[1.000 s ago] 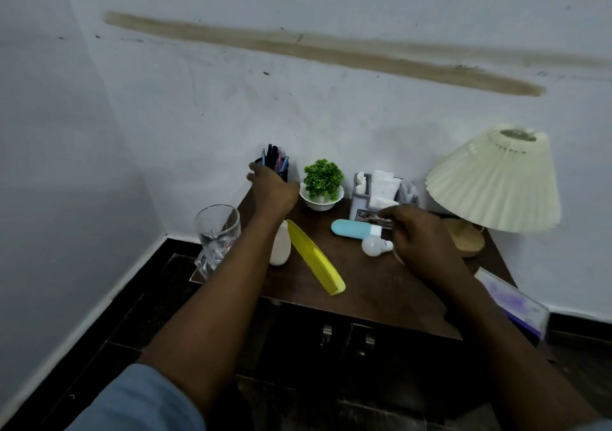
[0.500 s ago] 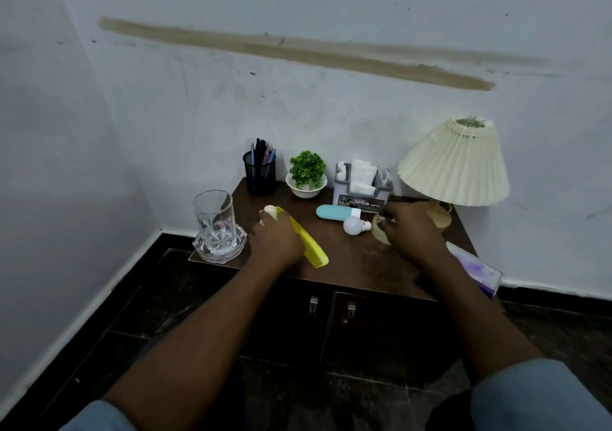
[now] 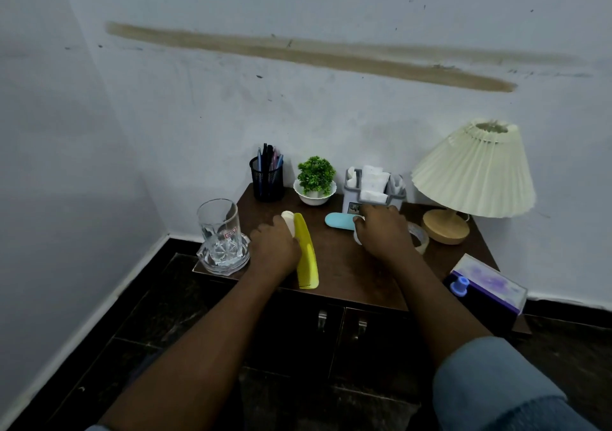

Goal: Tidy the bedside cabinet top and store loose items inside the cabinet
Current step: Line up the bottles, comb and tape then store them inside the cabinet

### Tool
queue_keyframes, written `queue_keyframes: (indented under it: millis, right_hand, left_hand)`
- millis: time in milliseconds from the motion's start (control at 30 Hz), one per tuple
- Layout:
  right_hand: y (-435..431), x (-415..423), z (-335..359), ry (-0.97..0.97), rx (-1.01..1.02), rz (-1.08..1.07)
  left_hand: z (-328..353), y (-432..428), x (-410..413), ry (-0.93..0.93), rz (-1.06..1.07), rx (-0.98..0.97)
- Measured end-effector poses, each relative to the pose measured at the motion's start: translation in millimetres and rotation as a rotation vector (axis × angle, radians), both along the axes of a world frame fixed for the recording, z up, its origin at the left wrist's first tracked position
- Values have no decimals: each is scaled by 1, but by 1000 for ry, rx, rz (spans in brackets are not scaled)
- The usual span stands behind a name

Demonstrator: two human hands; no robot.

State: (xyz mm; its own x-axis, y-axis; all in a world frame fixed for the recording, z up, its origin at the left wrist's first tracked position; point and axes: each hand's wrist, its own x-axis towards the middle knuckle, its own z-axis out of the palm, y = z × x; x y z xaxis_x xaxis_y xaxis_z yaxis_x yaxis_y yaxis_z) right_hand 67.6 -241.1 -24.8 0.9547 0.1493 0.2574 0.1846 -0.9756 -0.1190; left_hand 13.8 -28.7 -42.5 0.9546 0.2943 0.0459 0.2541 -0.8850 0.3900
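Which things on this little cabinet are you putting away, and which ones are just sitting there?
Probably to put away:
yellow comb
cream bottle
blue case
tape roll

Just sitting there, it seems:
glass
pen holder
little plant
lamp
tissue box

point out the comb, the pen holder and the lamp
comb (image 3: 307, 258): head view, middle of its yellow spine
pen holder (image 3: 267, 184): head view, front of its black mesh wall
lamp (image 3: 473, 179): head view, middle of its pleated shade
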Motion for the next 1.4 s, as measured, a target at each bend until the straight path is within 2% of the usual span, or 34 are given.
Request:
queue_keyframes:
  millis: [167, 433, 500, 567, 700, 800, 900, 1067, 1400]
  right_hand:
    - [14, 15, -7, 91, -19, -76]
    - [19, 23, -15, 164, -13, -31]
    - [17, 22, -17, 114, 91, 17]
    - [13, 19, -12, 43, 299, 73]
    - [-7, 5, 6, -3, 759, 148]
    - [-40, -20, 13, 137, 892, 196]
    - [-71, -39, 14, 315, 803, 247]
    - [-78, -56, -6, 405, 659, 182]
    - [-55, -54, -18, 229, 569, 174]
  left_hand:
    - [-2, 2, 7, -85, -7, -77]
    - [9, 7, 17, -270, -20, -281]
    - [13, 7, 17, -375, -77, -385]
    - [17, 4, 15, -441, -132, -510]
    - [19, -10, 14, -356, -325, -780]
    - [16, -22, 12, -292, -505, -646]
    - [15, -35, 12, -244, -617, -539]
    - [10, -43, 17, -134, -679, -558]
    - [9, -40, 11, -87, -680, -595]
